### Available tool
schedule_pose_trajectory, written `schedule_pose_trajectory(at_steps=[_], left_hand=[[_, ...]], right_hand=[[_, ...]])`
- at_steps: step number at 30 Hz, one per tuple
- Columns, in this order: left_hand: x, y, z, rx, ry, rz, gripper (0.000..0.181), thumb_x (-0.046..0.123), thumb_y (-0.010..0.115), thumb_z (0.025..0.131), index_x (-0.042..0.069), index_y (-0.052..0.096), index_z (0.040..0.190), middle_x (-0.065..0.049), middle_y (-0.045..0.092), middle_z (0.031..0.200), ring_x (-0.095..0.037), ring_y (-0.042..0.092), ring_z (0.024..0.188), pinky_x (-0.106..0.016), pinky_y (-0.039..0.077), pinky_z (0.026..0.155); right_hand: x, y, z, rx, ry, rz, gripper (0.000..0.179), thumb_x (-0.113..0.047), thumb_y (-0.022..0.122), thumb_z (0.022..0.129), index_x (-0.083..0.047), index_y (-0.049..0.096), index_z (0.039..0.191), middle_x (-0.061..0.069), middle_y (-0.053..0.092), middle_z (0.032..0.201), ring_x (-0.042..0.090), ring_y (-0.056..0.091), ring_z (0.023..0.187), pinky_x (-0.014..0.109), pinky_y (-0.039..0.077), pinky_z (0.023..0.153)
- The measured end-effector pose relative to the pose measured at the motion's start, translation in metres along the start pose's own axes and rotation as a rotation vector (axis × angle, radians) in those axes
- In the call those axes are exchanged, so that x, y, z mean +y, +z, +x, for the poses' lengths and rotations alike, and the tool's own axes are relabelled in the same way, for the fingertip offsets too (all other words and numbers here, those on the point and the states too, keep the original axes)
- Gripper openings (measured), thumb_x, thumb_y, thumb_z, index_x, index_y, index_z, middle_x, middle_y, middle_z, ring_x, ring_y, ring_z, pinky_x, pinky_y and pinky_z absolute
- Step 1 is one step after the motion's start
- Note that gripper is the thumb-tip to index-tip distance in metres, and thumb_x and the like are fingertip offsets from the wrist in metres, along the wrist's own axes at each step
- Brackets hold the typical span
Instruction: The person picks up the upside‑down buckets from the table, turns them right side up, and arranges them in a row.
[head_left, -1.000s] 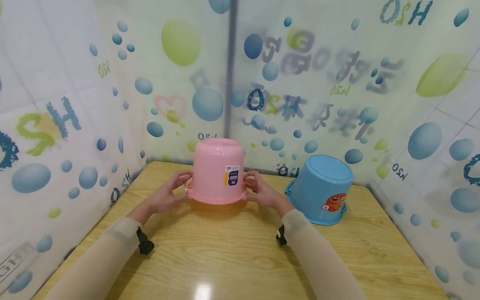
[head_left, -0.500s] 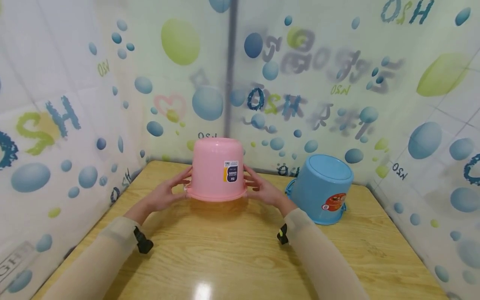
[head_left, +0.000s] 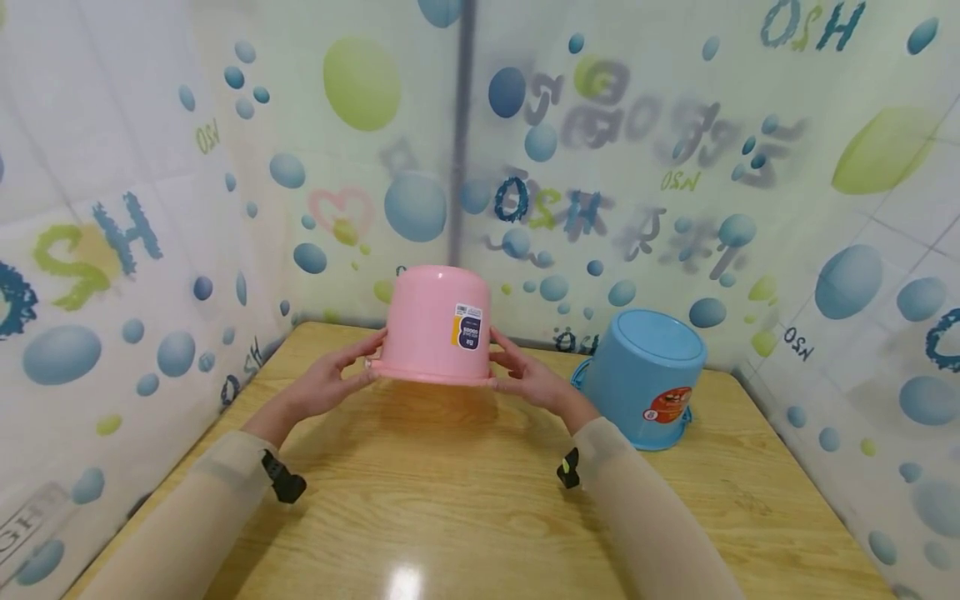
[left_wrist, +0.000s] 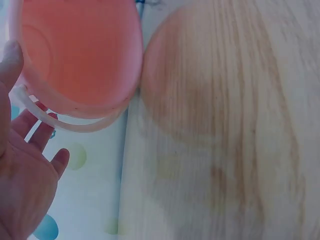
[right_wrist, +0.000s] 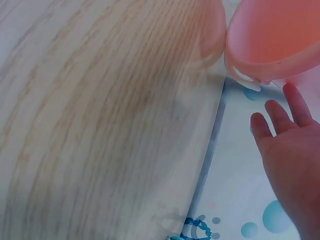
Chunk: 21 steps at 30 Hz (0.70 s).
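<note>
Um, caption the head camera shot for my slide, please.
Left hand and right hand hold an upside-down pink bucket over a wooden table, an upside-down blue bucket to the right.

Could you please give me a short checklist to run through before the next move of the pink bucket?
1. Left grip on the pink bucket: ok, touching its left side.
2. Right grip on the opposite side: ok.
3. Whole rim off the table: cannot tell; the far side is hidden.
4. Handle clear of the left fingers: not ok; it crosses in front of them in the left wrist view.
5. Blue bucket settled: ok, mouth down on the table.
6. Right sleeve clear of the blue bucket: cannot tell; they overlap in the head view.
</note>
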<state>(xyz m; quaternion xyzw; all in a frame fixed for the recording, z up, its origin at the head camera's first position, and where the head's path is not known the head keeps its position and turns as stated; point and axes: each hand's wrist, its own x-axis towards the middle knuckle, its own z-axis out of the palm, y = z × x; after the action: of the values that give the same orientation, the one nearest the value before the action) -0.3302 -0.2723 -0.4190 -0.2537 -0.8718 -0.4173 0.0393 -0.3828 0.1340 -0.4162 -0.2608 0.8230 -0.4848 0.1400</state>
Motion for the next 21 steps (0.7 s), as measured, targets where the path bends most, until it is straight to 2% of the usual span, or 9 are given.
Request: schedule_pose_trajectory(at_steps=[3, 6, 12, 18, 21], left_hand=[[0.004, -0.002, 0.001, -0.001, -0.002, -0.019, 0.069, 0.03, 0.063, 0.114, 0.028, 0.031, 0.175, -0.012, 0.036, 0.179, -0.048, 0.036, 0.161, -0.081, 0.027, 0.124], [0.007, -0.003, 0.002, -0.004, -0.033, -0.064, 0.064, 0.033, 0.058, 0.116, 0.033, 0.032, 0.175, -0.008, 0.035, 0.18, -0.046, 0.033, 0.163, -0.08, 0.028, 0.125], [0.012, -0.006, 0.004, 0.001, -0.074, -0.15, 0.059, 0.039, 0.05, 0.118, 0.043, 0.03, 0.174, -0.009, 0.038, 0.179, -0.046, 0.033, 0.164, -0.077, 0.034, 0.124], [0.019, -0.007, 0.003, 0.029, -0.117, -0.202, 0.057, 0.048, 0.046, 0.118, 0.047, 0.029, 0.173, -0.008, 0.032, 0.181, -0.045, 0.03, 0.166, -0.076, 0.03, 0.127], [0.021, -0.007, 0.003, 0.049, -0.114, -0.214, 0.057, 0.046, 0.045, 0.119, 0.044, 0.03, 0.173, -0.009, 0.028, 0.182, -0.046, 0.036, 0.162, -0.075, 0.035, 0.125]], right_hand=[[-0.001, 0.0, -0.002, 0.006, 0.014, 0.023, 0.093, -0.047, 0.076, 0.104, -0.054, 0.015, 0.173, 0.011, 0.041, 0.176, 0.041, 0.039, 0.163, 0.067, 0.033, 0.131], [-0.003, 0.0, -0.002, 0.014, 0.016, 0.047, 0.089, -0.05, 0.073, 0.105, -0.055, 0.017, 0.173, 0.011, 0.04, 0.174, 0.043, 0.039, 0.162, 0.068, 0.039, 0.127], [-0.01, 0.001, 0.001, 0.026, -0.047, 0.108, 0.077, -0.049, 0.063, 0.111, -0.051, 0.019, 0.174, 0.004, 0.028, 0.181, 0.042, 0.037, 0.163, 0.068, 0.037, 0.128], [-0.018, 0.005, 0.0, 0.071, -0.067, 0.132, 0.07, -0.052, 0.057, 0.113, -0.047, 0.022, 0.174, 0.006, 0.034, 0.177, 0.039, 0.045, 0.159, 0.062, 0.043, 0.126], [-0.022, 0.007, -0.002, 0.085, -0.063, 0.153, 0.07, -0.052, 0.056, 0.114, -0.044, 0.024, 0.175, 0.008, 0.035, 0.176, 0.039, 0.048, 0.157, 0.061, 0.048, 0.123]])
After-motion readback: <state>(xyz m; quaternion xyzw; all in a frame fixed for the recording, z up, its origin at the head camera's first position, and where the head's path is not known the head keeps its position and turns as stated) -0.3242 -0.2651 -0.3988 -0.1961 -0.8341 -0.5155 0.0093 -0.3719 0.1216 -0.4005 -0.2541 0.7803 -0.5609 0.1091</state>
